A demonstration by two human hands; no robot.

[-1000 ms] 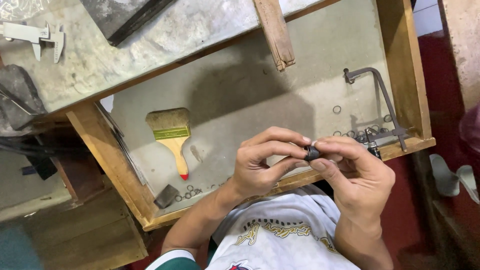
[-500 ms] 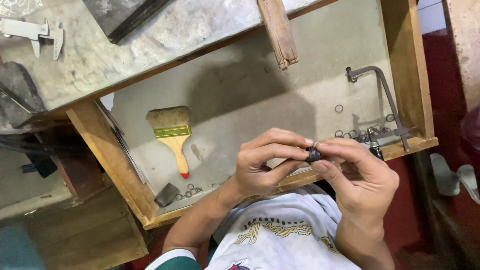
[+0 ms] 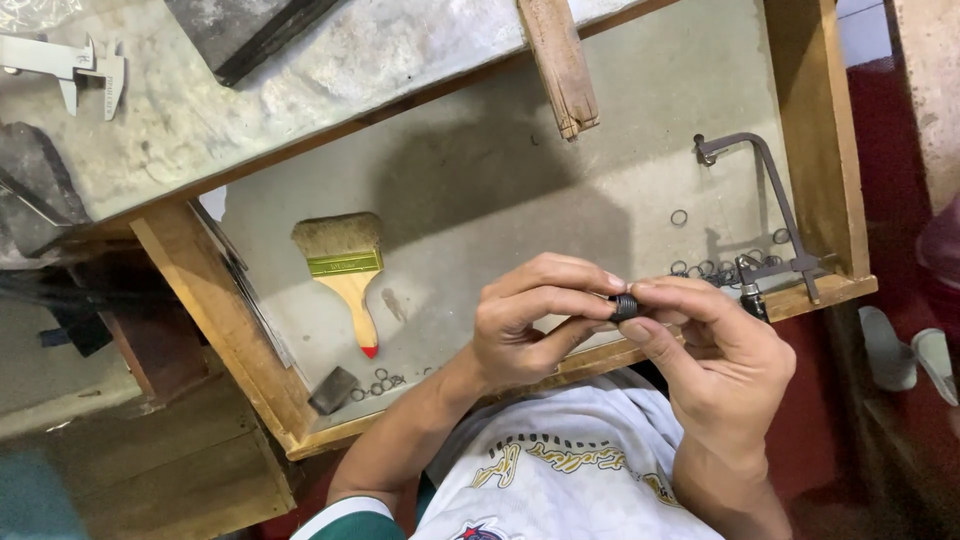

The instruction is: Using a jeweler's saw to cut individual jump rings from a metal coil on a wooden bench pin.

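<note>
My left hand (image 3: pixel 530 325) and my right hand (image 3: pixel 715 360) meet over the front edge of an open wooden drawer (image 3: pixel 210 320). Between their fingertips they pinch a small dark coil of stacked metal rings (image 3: pixel 625 306). Thumb and forefinger of each hand close on the coil from either side. Most of the coil is hidden by the fingers.
In the drawer lie a wooden-handled paintbrush (image 3: pixel 345 270), a jeweller's saw frame (image 3: pixel 765 215), loose small rings (image 3: pixel 680 218) at the right and more rings (image 3: pixel 380 382) by a dark block (image 3: pixel 332 390) at the front left. A caliper (image 3: pixel 65 62) rests on the bench top. A wooden peg (image 3: pixel 558 62) juts over the drawer.
Both hands stay together on the coil; the fingers have shifted only slightly.
</note>
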